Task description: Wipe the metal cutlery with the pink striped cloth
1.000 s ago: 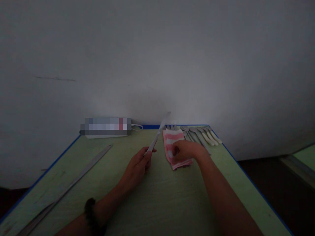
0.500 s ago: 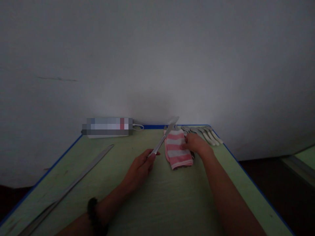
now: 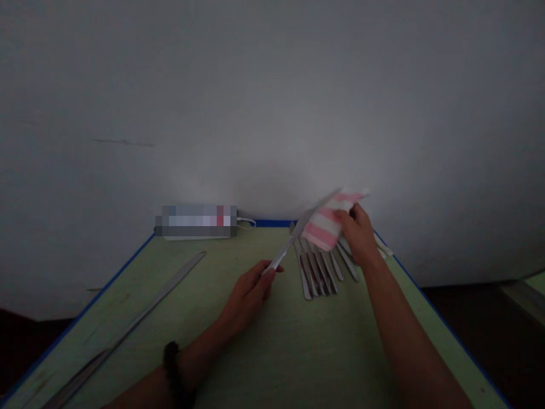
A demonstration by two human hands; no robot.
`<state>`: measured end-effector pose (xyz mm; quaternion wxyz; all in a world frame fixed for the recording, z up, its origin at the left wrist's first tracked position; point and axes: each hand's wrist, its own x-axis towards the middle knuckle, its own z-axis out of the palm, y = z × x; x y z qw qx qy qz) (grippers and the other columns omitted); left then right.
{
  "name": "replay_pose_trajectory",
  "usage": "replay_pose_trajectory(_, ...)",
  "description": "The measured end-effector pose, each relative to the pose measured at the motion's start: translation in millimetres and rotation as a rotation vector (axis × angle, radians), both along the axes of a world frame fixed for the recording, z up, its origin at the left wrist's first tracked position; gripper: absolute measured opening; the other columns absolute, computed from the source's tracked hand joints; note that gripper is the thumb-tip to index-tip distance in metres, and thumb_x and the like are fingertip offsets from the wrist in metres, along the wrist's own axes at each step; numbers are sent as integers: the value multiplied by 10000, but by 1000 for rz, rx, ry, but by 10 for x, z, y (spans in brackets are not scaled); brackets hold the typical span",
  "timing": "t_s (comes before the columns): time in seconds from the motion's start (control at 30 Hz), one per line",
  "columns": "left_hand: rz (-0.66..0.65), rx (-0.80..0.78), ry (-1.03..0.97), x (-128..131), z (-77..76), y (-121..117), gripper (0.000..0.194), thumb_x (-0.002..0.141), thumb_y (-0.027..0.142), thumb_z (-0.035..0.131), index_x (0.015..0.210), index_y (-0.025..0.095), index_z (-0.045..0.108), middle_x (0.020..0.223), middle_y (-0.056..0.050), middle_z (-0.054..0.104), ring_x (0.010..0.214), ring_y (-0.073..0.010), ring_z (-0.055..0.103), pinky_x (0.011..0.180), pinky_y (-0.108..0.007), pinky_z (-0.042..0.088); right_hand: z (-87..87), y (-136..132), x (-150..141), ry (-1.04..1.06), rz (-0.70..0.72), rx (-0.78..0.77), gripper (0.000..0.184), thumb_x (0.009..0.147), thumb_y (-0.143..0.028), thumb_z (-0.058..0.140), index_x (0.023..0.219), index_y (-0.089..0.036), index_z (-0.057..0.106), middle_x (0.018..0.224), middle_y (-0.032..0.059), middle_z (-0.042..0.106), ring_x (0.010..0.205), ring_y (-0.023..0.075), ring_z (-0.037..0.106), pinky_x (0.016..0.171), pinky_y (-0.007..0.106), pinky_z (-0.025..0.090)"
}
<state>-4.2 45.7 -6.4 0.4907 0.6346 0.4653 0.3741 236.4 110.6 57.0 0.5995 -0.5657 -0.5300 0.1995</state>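
My left hand is closed around the handle of a silver table knife, its blade slanting up and to the right. A pink-and-white striped cloth is pinched in my right hand, off the table. The cloth overlaps the far part of the blade; whether it is wrapped round it I cannot tell. Beneath, several metal cutlery handles lie side by side, their far ends partly hidden by the cloth. Behind my right wrist, white-handled cutlery shows in part.
On the left of the green table lies a long, knife-like metal piece. A blurred-out box with a white cable sits at the back left. A grey wall rises behind the table's blue edge.
My right hand has lifted the cloth from the table up to the knife blade, uncovering the row of cutlery handles. My left hand still holds the knife. The view has shifted slightly.
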Motion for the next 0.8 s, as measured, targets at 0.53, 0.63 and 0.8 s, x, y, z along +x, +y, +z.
replay_pose_trajectory(0.53,-122,-58,-34,19,83,-38,373,903,483,397,1050,180,557,561,75,380,491,-105,348,456,-206,272,-193,-6,-547,296,104,56,278,757,-435,633,763,-186,510,736,-14,566,663,115,547,690,270,481)
replay_pose_trajectory(0.63,-163,-31,33,27,120,-57,370,905,482,387,1034,183,563,551,76,383,496,-110,364,462,-210,275,-200,37,-612,793,224,-33,257,722,-367,684,819,-172,549,829,18,642,741,133,603,734,279,510)
replay_pose_trajectory(0.8,-159,1,100,33,133,-57,378,913,480,362,1052,188,557,560,73,392,505,-120,386,470,-218,288,-183,50,-735,1163,371,-158,131,830,-252,553,928,-174,590,963,45,693,895,148,643,845,296,527)
